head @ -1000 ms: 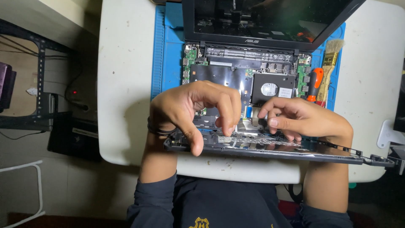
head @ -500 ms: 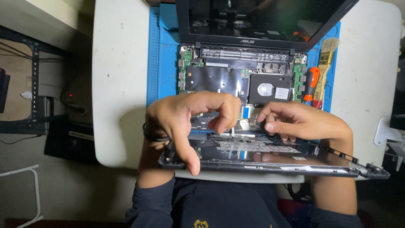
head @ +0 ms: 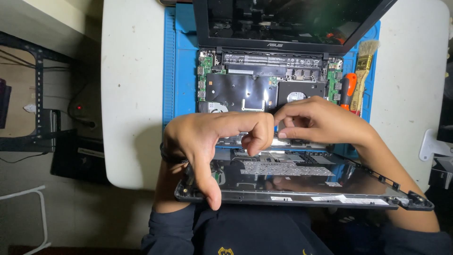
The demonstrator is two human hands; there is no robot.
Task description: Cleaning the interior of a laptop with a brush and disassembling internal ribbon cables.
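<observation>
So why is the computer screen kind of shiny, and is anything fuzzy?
Head view: the dark laptop screen mirrors faint glare; the left hand and right hand are sharp and evenly lit; the floor at left falls into dim shadow; the table edges bow slightly.

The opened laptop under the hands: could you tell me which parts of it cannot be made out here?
- Head view: what the left hand and right hand fingertips pinch is hidden by the fingers.
- The laptop screen top is cut off by the frame edge.
- The lifted keyboard cover hides the base's front.
</observation>
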